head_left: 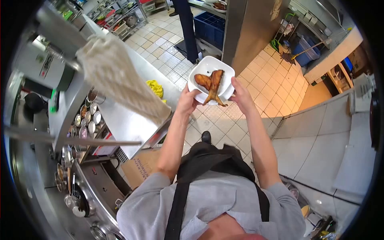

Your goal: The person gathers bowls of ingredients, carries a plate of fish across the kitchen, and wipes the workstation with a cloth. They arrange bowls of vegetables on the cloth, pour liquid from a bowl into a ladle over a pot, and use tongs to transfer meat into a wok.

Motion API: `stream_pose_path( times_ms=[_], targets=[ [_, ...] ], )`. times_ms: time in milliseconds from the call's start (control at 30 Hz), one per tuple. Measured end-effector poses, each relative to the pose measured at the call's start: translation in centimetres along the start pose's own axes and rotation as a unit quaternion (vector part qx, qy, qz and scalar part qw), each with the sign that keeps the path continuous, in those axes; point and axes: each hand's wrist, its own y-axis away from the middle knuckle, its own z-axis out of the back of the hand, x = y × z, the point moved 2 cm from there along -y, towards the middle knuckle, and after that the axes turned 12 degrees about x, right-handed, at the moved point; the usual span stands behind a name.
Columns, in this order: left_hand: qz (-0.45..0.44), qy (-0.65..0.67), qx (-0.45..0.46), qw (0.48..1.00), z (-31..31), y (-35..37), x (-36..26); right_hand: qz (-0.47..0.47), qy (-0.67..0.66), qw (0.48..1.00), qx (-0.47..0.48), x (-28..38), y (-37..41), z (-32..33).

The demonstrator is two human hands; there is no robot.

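A white dish (228, 72) with rounded corners is held out in front of me, above the tiled floor. Browned pieces of fried fish (215, 82) lie in it, and a tail end hangs over the near rim. My left hand (187, 99) grips the dish's left side, its fingers partly hidden beneath. On the right side, my right hand (242, 96) is closed on the rim.
A steel counter (120, 120) with a yellow cloth (155, 88) stands to the left, a whitish cloth (116, 72) hanging over it. Another person's dark-trousered leg (186, 28) is ahead, beside blue crates (209, 30). A tiled half-wall (312, 138) stands at right.
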Motion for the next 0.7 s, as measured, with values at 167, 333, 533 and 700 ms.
stream_pose_path(
  times_ms=[167, 333, 533, 700],
  targets=[
    [-0.015, 0.019, 0.001, 1.000, 3.0, -12.9, -6.1, -0.022, 0.008, 0.999, 0.023, 4.5, -14.5, 2.3],
    [-0.040, 0.012, 0.020, 0.999, 8.7, -25.4, -10.4, -0.015, 0.038, 0.998, 0.049, 8.4, -29.6, 4.2],
    [-0.055, -0.009, -0.028, 0.998, 11.8, -36.0, -16.3, -0.060, 0.073, 0.991, 0.099, 13.4, -44.0, 6.6],
    [-0.061, -0.018, -0.034, 0.997, 15.8, -43.9, -19.3, 0.089, 0.283, 0.950, -0.099, 19.1, -58.8, 10.4]
  ],
)
